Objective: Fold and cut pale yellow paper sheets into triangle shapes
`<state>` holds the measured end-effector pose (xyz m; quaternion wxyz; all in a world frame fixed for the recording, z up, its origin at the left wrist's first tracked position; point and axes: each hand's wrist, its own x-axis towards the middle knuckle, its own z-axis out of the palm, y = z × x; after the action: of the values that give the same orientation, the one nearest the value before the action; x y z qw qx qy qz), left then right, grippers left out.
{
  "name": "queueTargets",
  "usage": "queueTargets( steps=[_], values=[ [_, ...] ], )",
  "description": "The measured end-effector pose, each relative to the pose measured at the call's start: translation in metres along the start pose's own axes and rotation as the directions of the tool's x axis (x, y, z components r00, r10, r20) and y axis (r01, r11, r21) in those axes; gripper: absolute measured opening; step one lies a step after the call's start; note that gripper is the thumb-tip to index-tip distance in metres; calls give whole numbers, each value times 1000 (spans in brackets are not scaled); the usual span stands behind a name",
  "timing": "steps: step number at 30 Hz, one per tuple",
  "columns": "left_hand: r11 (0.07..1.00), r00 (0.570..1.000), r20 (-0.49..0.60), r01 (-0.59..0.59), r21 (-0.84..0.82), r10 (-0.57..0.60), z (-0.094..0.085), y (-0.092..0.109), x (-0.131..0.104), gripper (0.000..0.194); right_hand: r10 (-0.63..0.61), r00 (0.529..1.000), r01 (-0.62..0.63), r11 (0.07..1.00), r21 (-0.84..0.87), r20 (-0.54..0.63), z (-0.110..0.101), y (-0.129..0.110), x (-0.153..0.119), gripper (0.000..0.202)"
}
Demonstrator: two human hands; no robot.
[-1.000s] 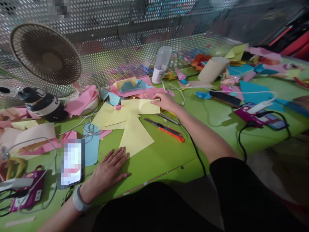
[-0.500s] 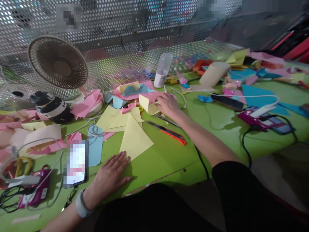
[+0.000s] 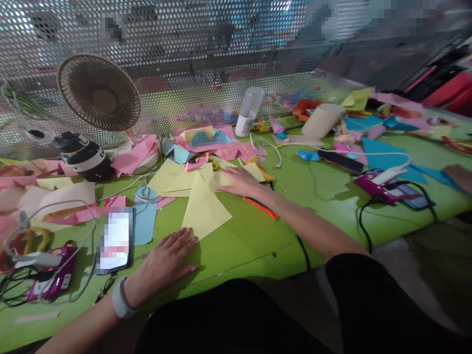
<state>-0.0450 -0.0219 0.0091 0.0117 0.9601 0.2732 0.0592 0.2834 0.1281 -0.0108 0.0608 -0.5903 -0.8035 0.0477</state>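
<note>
Nearer the phone (image 3: 120, 236) now, the right hand (image 3: 238, 182) spreads open over papers, no grip showing. Right of the phone lies the yellow paper (image 3: 204, 209); the left hand (image 3: 171, 258), flat and empty, touches its corner. It looks light and bendy; best pinch an edge.

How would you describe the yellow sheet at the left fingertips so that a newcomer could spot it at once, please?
Start from the green table and find the left hand, the one with the grey wristband. At its fingertips is the yellow paper sheet. It reaches nearest to the person, with a sharp corner pointing right, whereas the other yellow sheets lie farther back.
</note>
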Motion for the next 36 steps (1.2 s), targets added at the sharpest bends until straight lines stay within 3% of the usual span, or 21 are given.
queueTargets(
  steps=[4,8,13,17,21,26,28,30,33,34,36],
  values=[
    [999,997,78,-4,-45,7,-6,4,0,63,-86,996,88,995,-40,39,-1,1,0,73],
    [981,986,155,-26,-192,57,-12,10,1,62,-111,994,111,993,-24,8,-4,8,4,62],
    [949,976,208,-1,-317,71,-20,13,9,59,-70,998,70,997,35,-1,-5,22,20,79],
    [949,966,246,7,-316,75,-27,9,23,61,-86,996,84,992,99,19,-7,31,33,59],
    [938,977,211,43,-345,33,-32,-3,36,59,-139,988,122,968,220,64,-17,35,38,24],
    [892,983,51,182,-414,-177,-33,-36,60,57,-195,981,176,904,389,10,-43,27,44,38],
    [819,942,38,308,-485,-332,-33,-52,75,61,-238,971,224,836,500,-37,-49,15,53,43],
    [664,875,67,413,-623,-480,-32,-68,89,67,-279,959,254,769,586,-48,-49,-2,64,45],
    [407,793,132,439,-801,-595,-27,-87,102,69,-308,950,272,760,590,-40,-39,-28,80,43],
    [364,766,143,450,-815,-627,-24,-93,102,68,-314,949,277,767,579,-38,-35,-36,84,40],
    [376,708,123,504,-778,-696,-20,-106,99,66,-297,953,277,786,553,-55,-27,-46,90,37]
  ],
)
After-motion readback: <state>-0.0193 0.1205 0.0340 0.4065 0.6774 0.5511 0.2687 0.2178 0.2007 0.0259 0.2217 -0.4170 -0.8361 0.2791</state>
